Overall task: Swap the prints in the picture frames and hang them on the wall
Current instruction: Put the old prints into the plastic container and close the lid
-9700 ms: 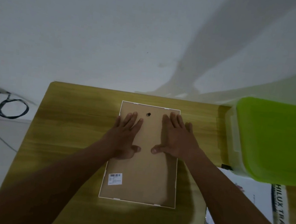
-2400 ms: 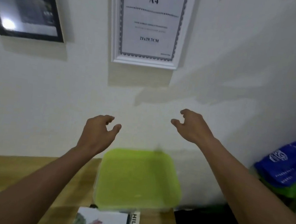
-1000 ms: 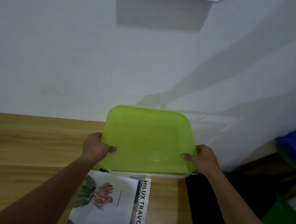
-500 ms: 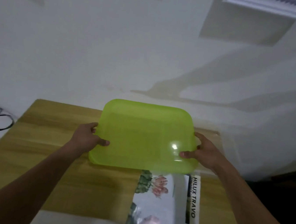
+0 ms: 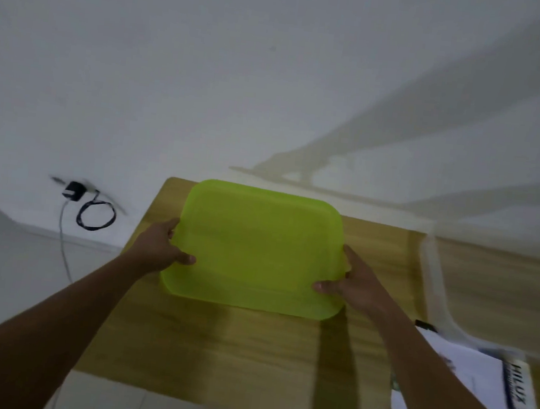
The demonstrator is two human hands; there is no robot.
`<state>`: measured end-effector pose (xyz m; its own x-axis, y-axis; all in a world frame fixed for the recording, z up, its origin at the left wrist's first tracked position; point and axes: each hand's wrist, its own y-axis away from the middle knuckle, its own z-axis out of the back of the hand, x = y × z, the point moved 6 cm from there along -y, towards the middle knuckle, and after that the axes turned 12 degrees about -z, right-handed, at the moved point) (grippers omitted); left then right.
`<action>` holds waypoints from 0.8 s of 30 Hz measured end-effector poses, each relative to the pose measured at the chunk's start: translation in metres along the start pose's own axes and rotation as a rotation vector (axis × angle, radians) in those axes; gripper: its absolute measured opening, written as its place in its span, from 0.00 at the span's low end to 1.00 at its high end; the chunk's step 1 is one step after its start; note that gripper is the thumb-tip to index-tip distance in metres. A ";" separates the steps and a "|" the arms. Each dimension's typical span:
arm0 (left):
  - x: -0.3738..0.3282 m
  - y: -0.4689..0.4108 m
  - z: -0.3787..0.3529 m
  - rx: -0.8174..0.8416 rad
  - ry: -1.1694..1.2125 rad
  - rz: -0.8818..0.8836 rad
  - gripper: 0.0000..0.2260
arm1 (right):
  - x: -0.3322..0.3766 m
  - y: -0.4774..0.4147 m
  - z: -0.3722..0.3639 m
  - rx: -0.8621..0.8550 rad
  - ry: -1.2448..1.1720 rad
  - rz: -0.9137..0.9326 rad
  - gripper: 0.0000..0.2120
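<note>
I hold a lime-green plastic lid flat over the wooden table, towards its far left part. My left hand grips the lid's left edge and my right hand grips its right edge, thumbs on top. At the table's right end stands the clear plastic box with no lid on it. A print with a flower picture and a dark text strip lies at the near right, partly under my right forearm. No picture frame is in view.
The table stands against a white wall. A black plug with a coiled cable sits low on the wall to the left. Pale floor tiles lie left of and in front of the table.
Both hands took hold of the green lid, lifted it off the clear box and carried it left over the table. The hung frames have left the view as my head turned down.
</note>
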<state>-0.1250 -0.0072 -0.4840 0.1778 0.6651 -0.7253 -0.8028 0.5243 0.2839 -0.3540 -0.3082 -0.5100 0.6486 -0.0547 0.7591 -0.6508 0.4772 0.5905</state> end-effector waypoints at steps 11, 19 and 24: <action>0.054 -0.074 -0.006 0.112 -0.241 -0.097 0.38 | -0.009 -0.064 -0.044 -0.068 0.146 -0.112 0.39; 0.063 -0.090 -0.007 0.183 -0.426 -0.074 0.49 | -0.011 -0.068 -0.046 -0.153 0.465 -0.220 0.55; 0.069 -0.093 -0.006 0.129 -0.404 -0.080 0.47 | -0.010 -0.064 -0.036 -0.178 0.530 -0.176 0.57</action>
<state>-0.0418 -0.0130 -0.5642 0.4656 0.7613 -0.4513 -0.7043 0.6275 0.3319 -0.3050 -0.3064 -0.5650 0.8794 0.2781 0.3863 -0.4692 0.6430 0.6053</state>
